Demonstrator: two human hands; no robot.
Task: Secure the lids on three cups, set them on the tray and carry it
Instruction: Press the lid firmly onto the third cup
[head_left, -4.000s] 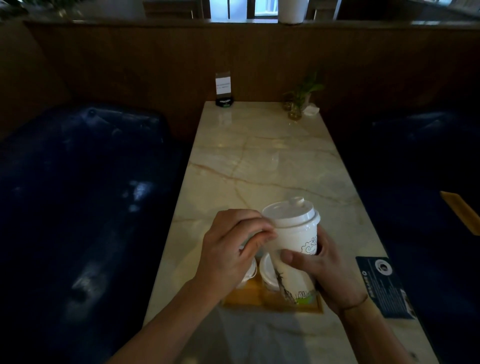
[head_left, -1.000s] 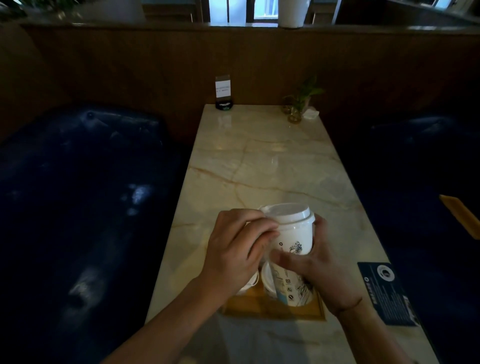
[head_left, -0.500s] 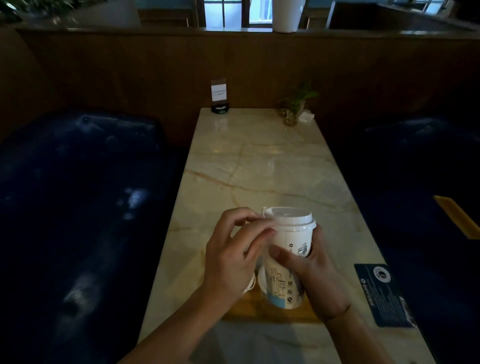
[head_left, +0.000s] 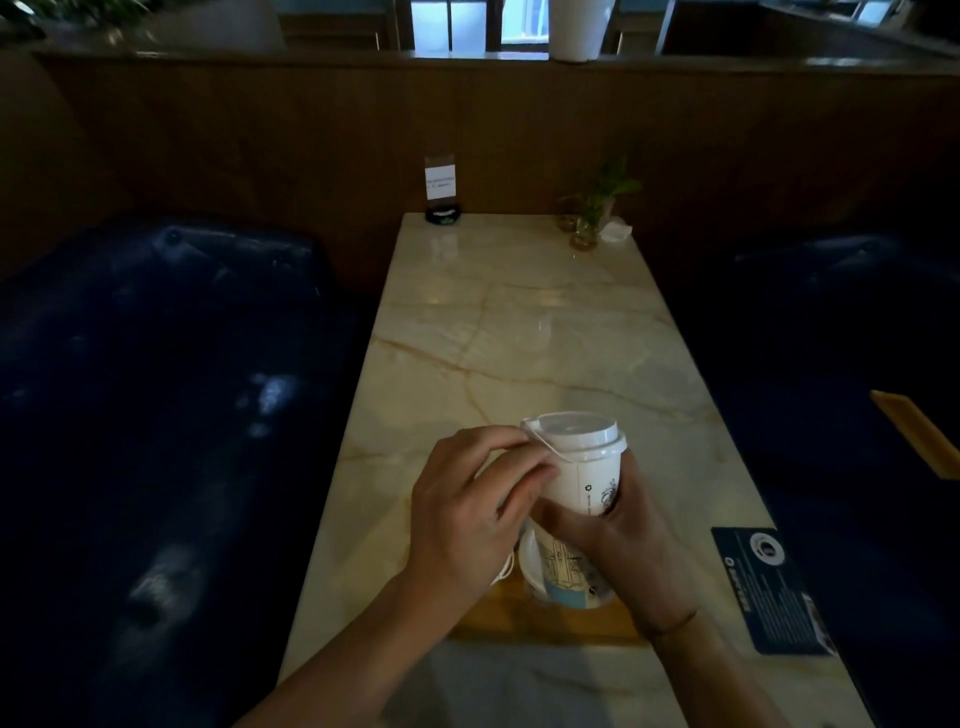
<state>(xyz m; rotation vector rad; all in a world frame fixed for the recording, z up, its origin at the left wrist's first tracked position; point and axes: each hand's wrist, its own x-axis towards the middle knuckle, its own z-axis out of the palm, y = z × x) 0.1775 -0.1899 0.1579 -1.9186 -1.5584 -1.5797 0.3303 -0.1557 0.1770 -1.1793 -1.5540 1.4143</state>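
A white printed paper cup (head_left: 582, 499) with a white plastic lid (head_left: 574, 436) is held upright just above the wooden tray (head_left: 540, 621). My right hand (head_left: 618, 540) wraps its body from the right. My left hand (head_left: 467, 512) pinches the lid's sip tab at the cup's left rim. Beneath my hands two more white lidded cups (head_left: 529, 564) stand on the tray, mostly hidden.
The marble table (head_left: 519, 332) stretches away, with a sign holder (head_left: 440, 189) and a small plant in a glass (head_left: 592, 218) at its far end. A dark blue card (head_left: 769, 587) lies at the right edge. Dark blue bench seats (head_left: 156, 389) flank the table.
The cup has been turned in my hands and lowered toward the tray. My left fingers have stayed on the lid's tab. The camera has tipped slightly down.
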